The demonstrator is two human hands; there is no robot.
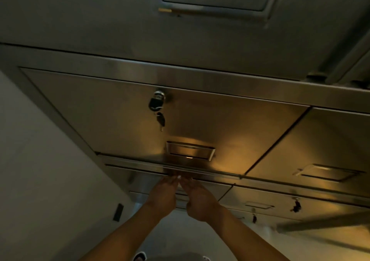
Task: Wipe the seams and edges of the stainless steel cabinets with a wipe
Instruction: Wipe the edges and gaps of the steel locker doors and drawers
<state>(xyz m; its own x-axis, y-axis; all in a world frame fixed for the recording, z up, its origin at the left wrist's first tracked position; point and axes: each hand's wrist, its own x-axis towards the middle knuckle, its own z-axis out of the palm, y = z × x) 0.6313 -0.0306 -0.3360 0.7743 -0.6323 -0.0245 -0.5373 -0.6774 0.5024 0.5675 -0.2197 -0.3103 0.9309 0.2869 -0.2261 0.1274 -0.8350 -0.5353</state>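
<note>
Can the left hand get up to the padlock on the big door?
Probably yes. The left hand is at the seam below that door, beside the right hand. The padlock hangs higher on the door front, with only bare steel between.

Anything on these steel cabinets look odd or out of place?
One thing: the padlock on the big cabinet door has keys dangling from it. Otherwise nothing stands out; both hands meet at the seam below.

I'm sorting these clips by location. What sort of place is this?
Probably a commercial or institutional storage or kitchen area: a bank of stainless steel cabinets with recessed handles, one door secured by a padlock with keys hanging. Both hands reach the lower seam.
</note>
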